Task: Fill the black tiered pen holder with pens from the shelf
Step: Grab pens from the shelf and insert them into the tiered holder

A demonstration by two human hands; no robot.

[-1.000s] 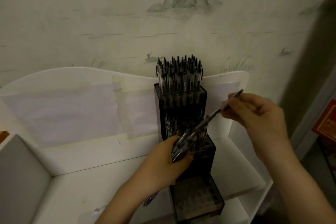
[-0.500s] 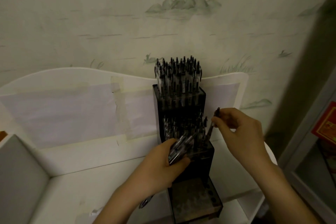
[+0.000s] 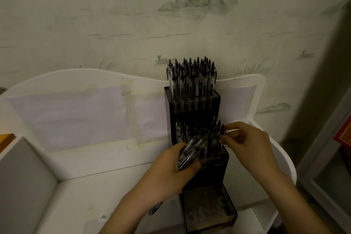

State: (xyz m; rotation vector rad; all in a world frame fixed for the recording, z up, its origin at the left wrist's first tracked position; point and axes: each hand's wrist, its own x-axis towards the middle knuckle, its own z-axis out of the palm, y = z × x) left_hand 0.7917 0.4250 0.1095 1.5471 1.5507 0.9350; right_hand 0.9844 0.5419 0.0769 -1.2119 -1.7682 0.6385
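The black tiered pen holder (image 3: 222,163) stands on the white shelf (image 3: 117,178). Its top tier is packed with upright pens (image 3: 191,80), and the middle tier holds several more. The lowest tier (image 3: 207,209) shows open holes. My left hand (image 3: 174,171) grips a bundle of pens (image 3: 190,153) in front of the middle tier. My right hand (image 3: 247,144) pinches the top of a single pen (image 3: 221,131) standing at the right edge of the middle tier.
The shelf has a white curved back panel (image 3: 76,112) with taped paper and a grey divider (image 3: 20,182) at the left. A patterned wall rises behind. A red item (image 3: 343,135) sits at the far right.
My right hand carried one pen down from a raised slant to upright in the middle tier's right side. My left hand stayed with its bundle.
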